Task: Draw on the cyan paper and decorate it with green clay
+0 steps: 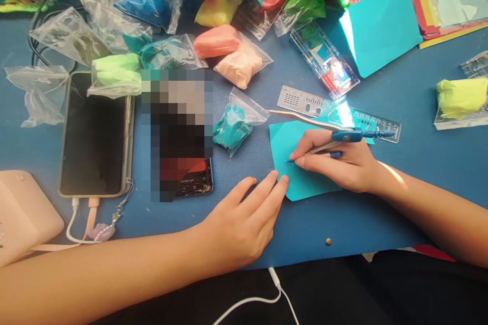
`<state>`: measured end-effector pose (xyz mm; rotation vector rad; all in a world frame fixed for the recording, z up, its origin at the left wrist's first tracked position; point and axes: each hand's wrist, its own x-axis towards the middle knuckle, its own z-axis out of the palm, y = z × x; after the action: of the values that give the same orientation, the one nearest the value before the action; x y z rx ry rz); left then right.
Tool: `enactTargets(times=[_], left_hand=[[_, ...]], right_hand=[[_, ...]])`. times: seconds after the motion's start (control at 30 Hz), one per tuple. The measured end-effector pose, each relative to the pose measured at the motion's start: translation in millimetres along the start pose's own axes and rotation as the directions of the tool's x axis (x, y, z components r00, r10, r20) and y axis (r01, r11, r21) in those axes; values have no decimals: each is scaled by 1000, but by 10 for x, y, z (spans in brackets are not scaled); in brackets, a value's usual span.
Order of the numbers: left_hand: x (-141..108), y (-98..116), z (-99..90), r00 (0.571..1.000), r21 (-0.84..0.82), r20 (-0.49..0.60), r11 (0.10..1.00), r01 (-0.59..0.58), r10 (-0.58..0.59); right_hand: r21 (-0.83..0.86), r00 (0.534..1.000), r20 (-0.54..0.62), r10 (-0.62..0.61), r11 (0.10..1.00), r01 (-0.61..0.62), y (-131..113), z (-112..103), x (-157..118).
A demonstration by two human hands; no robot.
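My right hand (343, 165) is closed around a drawing compass (346, 135) with a blue top. One of its legs sticks out to the left in the air, while the leg in my fingers points down at a turquoise sheet of paper (312, 188). Near that tip a small dark mark shows on the sheet. My left hand (247, 218) lies flat on the table with its fingers stretched out, fingertips at the paper's left edge. Behind the paper lies a clear plastic ruler (305, 100), partly covered by the compass.
Small bags of coloured clay, among them a teal one (232, 127) and a peach one (242, 63), lie across the back. A phone (93, 137) with cables and a pink power bank (26, 213) are at left. A clear plastic case (324, 61) stands near a turquoise paper box (385, 30).
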<state>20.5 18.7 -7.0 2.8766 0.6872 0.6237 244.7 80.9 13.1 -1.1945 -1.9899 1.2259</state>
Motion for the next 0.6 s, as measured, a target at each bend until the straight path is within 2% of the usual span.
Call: enactTargets(times=[0.13, 0.6], left_hand=[[-7, -3, -1, 1000, 6, 8, 1000, 2, -2], [-14, -2, 10, 1000, 9, 3, 1000, 1, -1]], right_hand=[[-61, 997, -67, -29, 998, 25, 33, 26, -23], [-52, 999, -40, -37, 998, 35, 17, 14, -20]])
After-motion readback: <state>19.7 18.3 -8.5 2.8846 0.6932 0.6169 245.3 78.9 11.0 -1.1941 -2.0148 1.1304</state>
